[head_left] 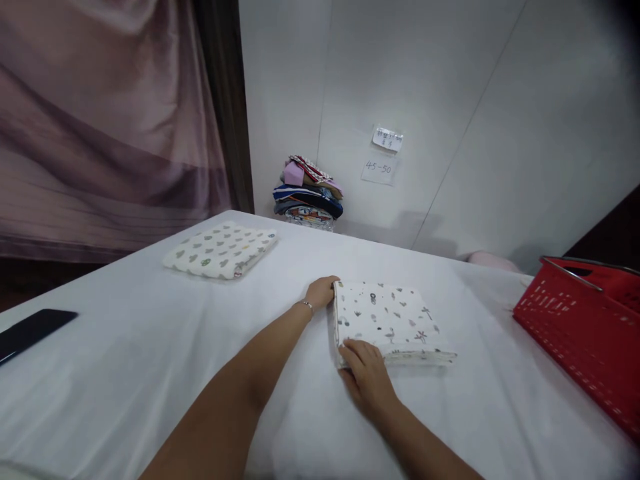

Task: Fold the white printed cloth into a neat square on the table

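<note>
Lower paper (373, 177) on wall (450, 100) reads "45-50"; upper paper (387, 139) bears handwriting, too blurred to read. Patterned folded cloth (385, 313) flat on white-covered desk (150, 353), right of left hand (321, 291), ahead of right hand (369, 377). Left hand at cloth's far left corner, fingertips partly hidden; right hand at near left corner, fingers bent over edge. Cannot tell whether either grips. Cloud-print folded cloth (217, 250) well apart, farther left.

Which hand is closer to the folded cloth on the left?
Left. The left hand is to the right of that left cloth, apart from it; the right hand is farther right and lower in view.
</note>
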The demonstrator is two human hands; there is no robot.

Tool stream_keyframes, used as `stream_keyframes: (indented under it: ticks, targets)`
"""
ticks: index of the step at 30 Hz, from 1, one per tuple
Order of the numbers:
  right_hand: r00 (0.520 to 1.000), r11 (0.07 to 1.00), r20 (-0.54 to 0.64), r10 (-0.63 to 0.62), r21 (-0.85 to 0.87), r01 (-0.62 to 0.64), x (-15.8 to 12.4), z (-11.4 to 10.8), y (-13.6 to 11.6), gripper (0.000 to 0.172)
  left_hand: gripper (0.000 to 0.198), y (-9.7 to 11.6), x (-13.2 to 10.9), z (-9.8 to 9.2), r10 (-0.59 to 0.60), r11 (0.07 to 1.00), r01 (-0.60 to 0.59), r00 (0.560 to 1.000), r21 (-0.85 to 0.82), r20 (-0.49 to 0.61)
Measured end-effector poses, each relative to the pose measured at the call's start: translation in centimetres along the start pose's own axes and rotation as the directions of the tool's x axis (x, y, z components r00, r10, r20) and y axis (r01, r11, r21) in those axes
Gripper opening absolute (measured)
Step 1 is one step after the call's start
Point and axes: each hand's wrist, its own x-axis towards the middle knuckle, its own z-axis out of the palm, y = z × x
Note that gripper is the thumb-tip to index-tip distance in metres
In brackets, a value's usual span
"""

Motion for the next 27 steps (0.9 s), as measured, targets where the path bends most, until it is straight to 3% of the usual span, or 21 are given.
stream_keyframes:
  ticks: [15,21,27]
  targets:
    - [0.999,0.999,0.042,0.019,0.026,-0.02,-0.1,-0.6,-0.1,0.04,0.031,-1.5,0.9,-1.1,0.055,0.993,-0.046,0.995,-0.11,0.084]
    - [0.998,0.999,0.056,0.038,0.029,-0.04,0.2,-1.0,-0.3,0.041,0.036,-1.5,0.6,-0.1,0.076,0.989,-0.072,0.997,-0.132,0.024]
    - [0.997,0.998,0.061,0.048,0.028,-0.05,0.2,-1.0,-0.6,0.04,0.023,-1.7,0.8,0.2,0.004,1.0,-0.006,0.997,-0.03,-0.072]
